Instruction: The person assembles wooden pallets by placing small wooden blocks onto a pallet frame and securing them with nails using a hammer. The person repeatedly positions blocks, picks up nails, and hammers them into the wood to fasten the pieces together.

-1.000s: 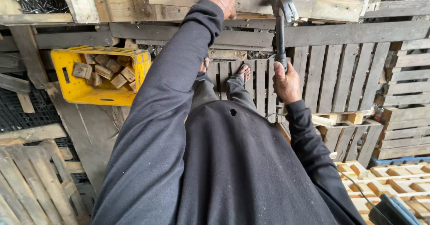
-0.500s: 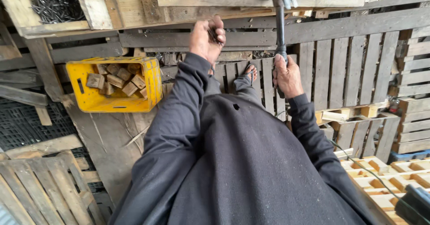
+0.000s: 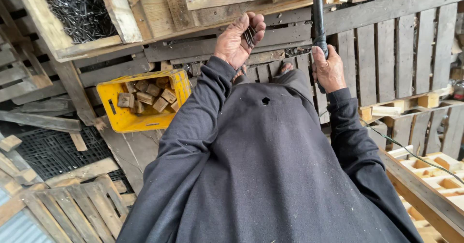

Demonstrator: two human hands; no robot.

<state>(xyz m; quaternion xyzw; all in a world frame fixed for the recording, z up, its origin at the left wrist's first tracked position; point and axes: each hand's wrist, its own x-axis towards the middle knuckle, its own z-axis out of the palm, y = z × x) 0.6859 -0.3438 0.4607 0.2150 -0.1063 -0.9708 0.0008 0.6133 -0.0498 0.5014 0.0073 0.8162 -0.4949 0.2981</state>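
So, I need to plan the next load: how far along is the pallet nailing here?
Done: finished-looking pallets stand stacked around. In hand: the left hand pinches a bunch of nails, and the right hand grips a hammer by its handle, head raised out of view. Left: a yellow crate of wooden blocks and a box of nails remain unused.

Pallet workshop: stacked wooden pallets (image 3: 396, 54), nail box (image 3: 77, 11).

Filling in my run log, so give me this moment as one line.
left hand: holds nails | right hand: grips hammer upright | nearby: yellow crate of wood blocks, wooden box of nails, pallets
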